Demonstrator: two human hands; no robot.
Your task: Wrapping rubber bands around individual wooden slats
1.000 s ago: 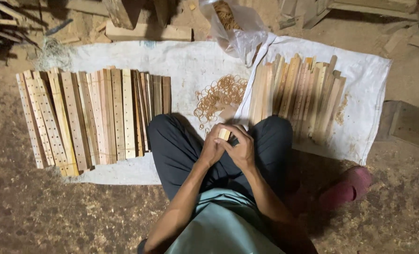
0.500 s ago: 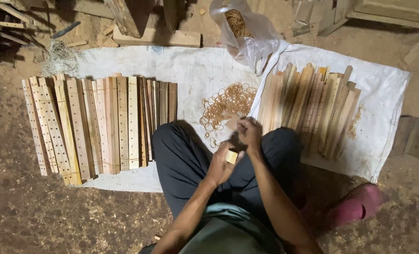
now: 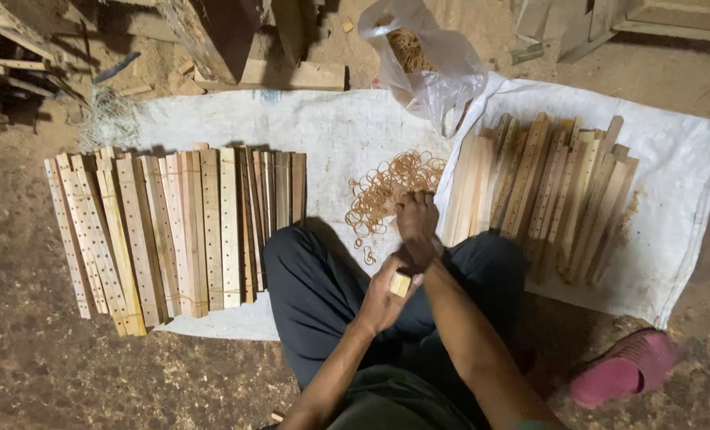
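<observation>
The left hand [image 3: 383, 299] grips a small wooden piece [image 3: 400, 284] steady; at 12 o'clock, the right hand [image 3: 416, 223] reaches, fingers pinching among rubber bands [image 3: 391, 187] piled within reach.

dirt floor [image 3: 20, 374] | white sacking [image 3: 331, 127] | drilled slats [image 3: 180, 227] | rubber bands [image 3: 387, 187]

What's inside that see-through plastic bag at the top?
The plastic bag holds tan rubber bands, like the loose pile on the white sheet. The crumpled plastic hides how many, and whether anything else is inside.
</observation>
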